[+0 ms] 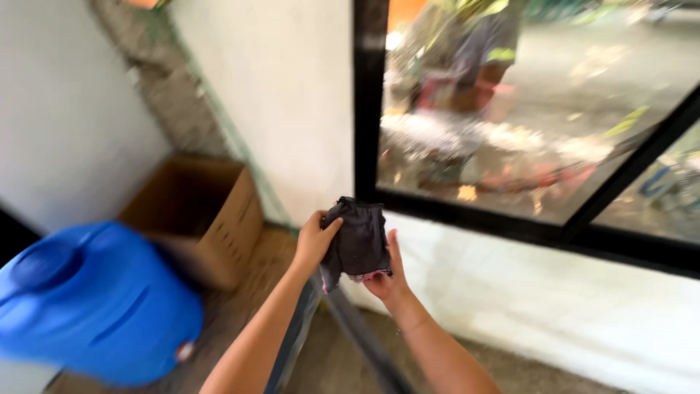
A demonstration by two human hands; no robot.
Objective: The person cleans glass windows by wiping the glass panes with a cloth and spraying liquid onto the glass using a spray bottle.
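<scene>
both hands are raised in front of a white wall, holding a dark grey rag [357,239] between them. the left hand [315,239] is closed on the rag's left edge, thumb pressed over the upper corner. the right hand [386,273] cups the rag from below and behind, fingers spread up along its right side, and a bit of pinkish fabric shows at the bottom edge near that palm. the rag hangs crumpled, just below the lower corner of a black-framed window [364,109], whose glass shows a blurred outdoor scene.

to the left, an open brown cardboard box [211,211] sits on the floor against the wall, its flaps up; small dark print on its side is too blurred to make out. nearer the camera at lower left stands a large blue plastic drum [102,306] with a round cap on top. a dark hose or pipe [364,339] runs along the floor below the arms.
</scene>
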